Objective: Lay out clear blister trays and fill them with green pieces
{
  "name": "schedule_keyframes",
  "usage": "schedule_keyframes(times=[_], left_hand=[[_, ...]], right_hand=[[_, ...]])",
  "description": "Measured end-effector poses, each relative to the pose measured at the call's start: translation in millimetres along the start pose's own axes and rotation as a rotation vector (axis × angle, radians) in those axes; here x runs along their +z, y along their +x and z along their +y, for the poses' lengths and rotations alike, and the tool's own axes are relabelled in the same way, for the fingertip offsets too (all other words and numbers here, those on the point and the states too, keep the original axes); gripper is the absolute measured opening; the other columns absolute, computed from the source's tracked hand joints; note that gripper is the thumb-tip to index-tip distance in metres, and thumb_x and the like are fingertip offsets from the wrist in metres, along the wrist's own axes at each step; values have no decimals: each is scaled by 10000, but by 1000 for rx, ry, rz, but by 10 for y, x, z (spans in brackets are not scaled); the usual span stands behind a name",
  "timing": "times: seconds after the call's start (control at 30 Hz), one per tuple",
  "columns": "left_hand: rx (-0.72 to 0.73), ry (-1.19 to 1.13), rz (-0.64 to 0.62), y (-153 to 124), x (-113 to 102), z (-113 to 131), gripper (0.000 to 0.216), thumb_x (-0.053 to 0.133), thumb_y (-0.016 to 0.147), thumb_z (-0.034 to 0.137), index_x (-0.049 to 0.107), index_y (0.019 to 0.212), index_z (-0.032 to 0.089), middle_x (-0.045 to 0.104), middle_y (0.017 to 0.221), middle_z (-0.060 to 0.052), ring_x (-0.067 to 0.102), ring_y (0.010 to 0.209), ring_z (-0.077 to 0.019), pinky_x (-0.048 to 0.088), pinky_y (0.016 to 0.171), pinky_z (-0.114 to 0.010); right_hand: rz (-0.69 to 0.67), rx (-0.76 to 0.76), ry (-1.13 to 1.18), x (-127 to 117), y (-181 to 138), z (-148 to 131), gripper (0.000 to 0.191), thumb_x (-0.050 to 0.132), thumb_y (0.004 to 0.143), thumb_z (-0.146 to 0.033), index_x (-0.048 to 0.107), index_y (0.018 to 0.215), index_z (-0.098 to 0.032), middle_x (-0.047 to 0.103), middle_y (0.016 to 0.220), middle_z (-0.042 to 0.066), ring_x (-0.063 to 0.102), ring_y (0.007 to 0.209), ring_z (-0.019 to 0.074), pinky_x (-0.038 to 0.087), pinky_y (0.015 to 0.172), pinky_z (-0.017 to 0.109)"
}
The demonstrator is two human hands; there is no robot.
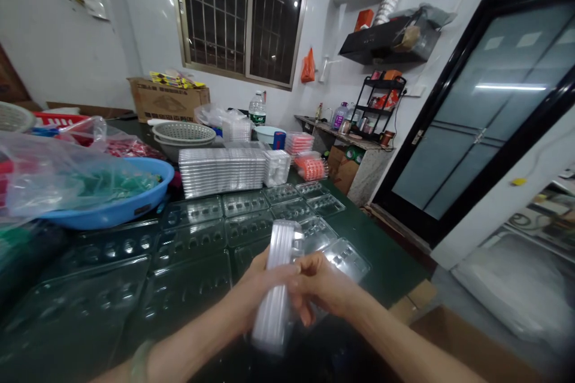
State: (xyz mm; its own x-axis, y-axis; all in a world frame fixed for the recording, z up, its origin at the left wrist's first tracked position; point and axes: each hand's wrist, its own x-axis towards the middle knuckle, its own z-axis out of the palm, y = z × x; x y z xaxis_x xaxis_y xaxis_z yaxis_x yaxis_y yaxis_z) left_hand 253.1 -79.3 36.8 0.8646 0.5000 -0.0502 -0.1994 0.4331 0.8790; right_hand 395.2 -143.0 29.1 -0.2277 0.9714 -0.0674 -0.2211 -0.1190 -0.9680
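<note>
Upright over the near part of the table is a small stack of clear plastic blister trays, slightly blurred. My left hand is wrapped around the stack, its thumb lying across the ribbed edges. At the stack's right side, the fingers of my right hand are closed in a pinch on the tray edges; whether they grip one tray or several I cannot tell. Beneath and beyond both hands, clear blister trays lie flat in rows on the dark green table.
Behind the rows stands a long stack of trays. A blue basin with green contents and plastic bags is at left. Grey colanders, a cardboard box and orange packs stand farther back. An open carton sits at lower right.
</note>
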Motion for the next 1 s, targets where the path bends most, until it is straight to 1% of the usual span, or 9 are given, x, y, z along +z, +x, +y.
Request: schedule_keyframes(times=[0.17, 0.3, 0.37, 0.47, 0.53, 0.63, 0.7, 0.83, 1.0], left_hand=[[52, 35, 144, 79, 51, 47, 530, 729, 609, 263, 536, 1084, 133, 645, 673, -47, 612, 534, -178, 469, 517, -274], [-46, -26, 147, 215, 1, 43, 383, 707, 647, 254, 566, 984, 137, 633, 658, -39, 614, 551, -183, 487, 532, -297], [-118, -78, 212, 268, -90, 62, 291, 700, 654, 266, 583, 885, 132, 638, 657, -45, 619, 557, -192, 504, 552, -329], [-149, -68, 300, 303, -294, 128, 270, 717, 634, 253, 597, 840, 127, 647, 650, -47, 620, 550, -199, 515, 560, -357], [-135, -26, 334, 303, -429, 171, 285, 729, 620, 233, 605, 856, 130, 652, 640, -41, 620, 543, -199, 517, 553, -354], [-138, -2, 357, 287, -552, 202, 305, 742, 604, 236, 606, 857, 135, 657, 639, -38, 623, 544, -198, 517, 551, -342], [-155, 12, 368, 271, -567, 203, 323, 748, 597, 238, 601, 868, 139, 663, 651, -39, 627, 556, -200, 518, 565, -343], [-185, 37, 405, 243, -509, 178, 333, 743, 606, 232, 587, 890, 155, 664, 658, -30, 633, 572, -205, 518, 579, -348], [-148, 60, 319, 214, -466, 145, 336, 715, 647, 240, 579, 937, 137, 664, 698, -50, 624, 574, -196, 509, 563, -340]], right_hand=[[288, -96, -312, 159, -102, -113, 176, 565, 773, -274, 543, 680, -127, 556, 539, -34, 527, 399, 66, 367, 362, 150], [452, -141, -413, 149, -224, -237, 140, 512, 799, -249, 521, 695, -155, 478, 469, -71, 435, 359, 46, 345, 382, 159], [536, -177, -565, -68, -333, -325, 127, 486, 816, -256, 517, 732, -166, 461, 468, -73, 431, 373, 54, 344, 400, 166], [775, -256, -1056, -675, -551, -387, 134, 438, 846, -252, 504, 761, -172, 486, 534, -45, 487, 462, 81, 367, 474, 188], [877, -131, -1482, -1164, -710, -327, 176, 382, 873, -225, 514, 772, -166, 550, 641, 5, 547, 563, 110, 375, 532, 209], [755, 334, -2041, -1802, -914, -123, 222, 329, 857, -103, 536, 915, -159, 599, 850, 72, 598, 642, 149, 356, 534, 235], [680, 458, -2103, -2089, -986, 16, 258, 350, 812, -35, 541, 940, -151, 602, 880, 96, 613, 650, 166, 344, 517, 237], [571, 506, -2085, -2332, -899, 166, 249, 387, 788, -12, 546, 925, -147, 599, 892, 113, 628, 715, 183, 373, 552, 240], [544, 448, -1998, -2340, -585, 120, 246, 399, 801, -29, 546, 960, -144, 594, 948, 128, 614, 857, 206, 407, 681, 266]])
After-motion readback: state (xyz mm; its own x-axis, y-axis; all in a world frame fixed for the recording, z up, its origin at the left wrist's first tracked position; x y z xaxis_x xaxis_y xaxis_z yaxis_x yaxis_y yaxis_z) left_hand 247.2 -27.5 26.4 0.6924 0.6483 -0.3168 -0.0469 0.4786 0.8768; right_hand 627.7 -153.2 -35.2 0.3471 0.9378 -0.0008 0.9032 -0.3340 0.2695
